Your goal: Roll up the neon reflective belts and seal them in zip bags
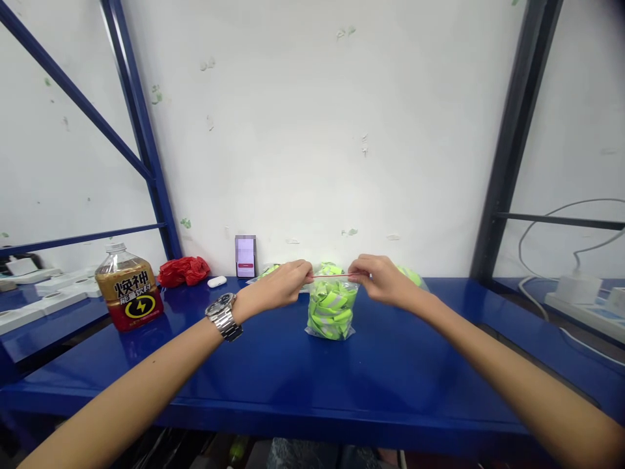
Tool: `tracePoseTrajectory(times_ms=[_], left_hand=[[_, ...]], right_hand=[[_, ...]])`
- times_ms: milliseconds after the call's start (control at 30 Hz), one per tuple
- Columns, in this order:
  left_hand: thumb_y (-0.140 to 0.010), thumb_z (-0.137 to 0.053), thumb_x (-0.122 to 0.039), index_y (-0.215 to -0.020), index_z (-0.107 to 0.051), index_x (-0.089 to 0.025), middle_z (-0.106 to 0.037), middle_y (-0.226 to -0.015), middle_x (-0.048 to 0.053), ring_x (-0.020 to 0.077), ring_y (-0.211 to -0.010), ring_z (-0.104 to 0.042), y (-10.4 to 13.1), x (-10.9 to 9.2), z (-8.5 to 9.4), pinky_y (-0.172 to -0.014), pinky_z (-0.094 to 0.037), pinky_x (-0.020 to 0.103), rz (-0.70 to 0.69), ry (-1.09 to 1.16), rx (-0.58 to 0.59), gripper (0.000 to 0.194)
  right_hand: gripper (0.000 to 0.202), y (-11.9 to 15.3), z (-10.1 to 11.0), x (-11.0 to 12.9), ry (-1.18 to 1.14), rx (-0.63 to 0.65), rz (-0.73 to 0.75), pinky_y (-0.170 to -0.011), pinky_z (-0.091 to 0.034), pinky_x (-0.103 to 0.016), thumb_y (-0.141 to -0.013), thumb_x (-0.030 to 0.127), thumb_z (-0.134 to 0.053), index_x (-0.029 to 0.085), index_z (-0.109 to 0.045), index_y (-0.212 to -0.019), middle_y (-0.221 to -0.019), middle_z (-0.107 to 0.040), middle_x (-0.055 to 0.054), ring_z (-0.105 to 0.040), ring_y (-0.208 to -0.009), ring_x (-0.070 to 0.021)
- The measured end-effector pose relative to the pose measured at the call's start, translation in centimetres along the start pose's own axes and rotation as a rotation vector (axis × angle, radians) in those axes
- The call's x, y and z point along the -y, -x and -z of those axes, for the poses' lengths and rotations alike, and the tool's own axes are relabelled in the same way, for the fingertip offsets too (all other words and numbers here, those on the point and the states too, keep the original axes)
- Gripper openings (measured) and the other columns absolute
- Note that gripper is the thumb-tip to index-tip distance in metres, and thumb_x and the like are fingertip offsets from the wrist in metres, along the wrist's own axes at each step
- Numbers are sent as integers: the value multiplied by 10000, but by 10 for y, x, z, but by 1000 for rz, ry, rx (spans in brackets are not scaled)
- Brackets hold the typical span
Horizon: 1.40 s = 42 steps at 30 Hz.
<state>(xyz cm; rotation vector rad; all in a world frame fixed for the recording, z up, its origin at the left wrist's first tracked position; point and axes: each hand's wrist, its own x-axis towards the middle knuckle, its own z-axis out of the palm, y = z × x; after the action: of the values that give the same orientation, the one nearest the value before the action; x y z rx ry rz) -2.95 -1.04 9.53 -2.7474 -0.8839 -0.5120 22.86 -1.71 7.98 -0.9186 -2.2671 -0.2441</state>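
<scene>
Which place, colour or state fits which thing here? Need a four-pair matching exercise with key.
1. drink bottle
2. phone
3. clear bag
4. wristwatch

A. strapped on, silver metal band
B. pinched at the top by left hand and right hand
C. white cap, lightning mark
D. upright near wall, screen lit

1-C, 2-D, 3-B, 4-A

Neon-yel. strips w/ silvery-gry. bands, blue table, red bag, wht. wall.
</scene>
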Motion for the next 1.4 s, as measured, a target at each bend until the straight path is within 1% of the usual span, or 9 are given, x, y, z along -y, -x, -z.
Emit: tracePoseTrajectory(times_ms=[133,233,433,500,667,833,1000,1167,1400], left_hand=[[-631,-397,63,-877,-381,-190,-508,-885,52,171,-743,-463,2,-5,-8,-623,-352,279,32,-172,-12,353],[-616,-415,69,-868,-382,-188,-499,-852,43,164,-699,-439,0,-6,-12,-594,-332,277,53,-197,-15,362],[-900,-441,-143,-912,-468,-171,-538,-886,60,182,-803,-493,-6,-6,-5,-713,-398,306,-63,-55,-99,41],[-925,-441,-200,-961,-487,-168,-546,-920,66,182,-819,-497,-9,-11,-4,-733,-405,310,-91,-35,-109,66],[-738,-417,16,-867,-447,-171,-524,-856,50,166,-750,-466,-20,-25,-11,-643,-382,283,-76,-149,-107,229],[-555,-451,16,-848,-393,-188,-519,-842,46,169,-716,-429,-29,-31,-24,-599,-367,283,52,-291,-90,362],[-595,-455,15,-849,-399,-181,-519,-843,52,168,-717,-434,-28,-31,-27,-606,-367,285,30,-284,-120,326],[-870,-400,-97,-865,-438,-168,-535,-818,54,167,-739,-484,-16,-22,-19,-646,-382,285,12,-192,-158,81],[-782,-431,-10,-829,-429,-168,-524,-801,56,175,-724,-467,-6,-12,-28,-622,-367,285,11,-256,-171,166]], right_hand=[[216,-3,-10,3,174,15,-72,-567,-276,-256,-637,-21,-510,174,-534,-726,-696,-581,-36,-467,-625,-155],[273,-4,-13,4,233,40,-93,-553,-250,-255,-569,-41,-490,179,-512,-728,-689,-571,-32,-453,-615,-156],[206,0,-6,1,141,-14,8,-588,-269,-265,-694,-14,-449,177,-521,-721,-704,-571,-32,-448,-617,-147],[180,-1,-4,5,136,-23,43,-599,-271,-271,-726,12,-453,175,-529,-716,-703,-567,-36,-438,-613,-145],[158,-7,-2,24,140,-14,105,-609,-271,-274,-763,56,-456,169,-521,-674,-672,-538,-28,-401,-583,-131],[158,-9,-3,32,168,-5,90,-604,-265,-267,-700,21,-473,167,-507,-651,-661,-515,-17,-371,-574,-123],[152,-7,-3,27,200,22,26,-603,-259,-265,-686,21,-483,168,-511,-663,-675,-538,-18,-389,-580,-124],[213,0,-5,15,191,10,-58,-597,-255,-253,-635,-15,-450,173,-520,-708,-680,-562,-13,-436,-597,-129],[209,2,-6,13,190,53,-126,-570,-272,-247,-634,4,-485,176,-541,-738,-678,-582,-15,-483,-605,-138]])
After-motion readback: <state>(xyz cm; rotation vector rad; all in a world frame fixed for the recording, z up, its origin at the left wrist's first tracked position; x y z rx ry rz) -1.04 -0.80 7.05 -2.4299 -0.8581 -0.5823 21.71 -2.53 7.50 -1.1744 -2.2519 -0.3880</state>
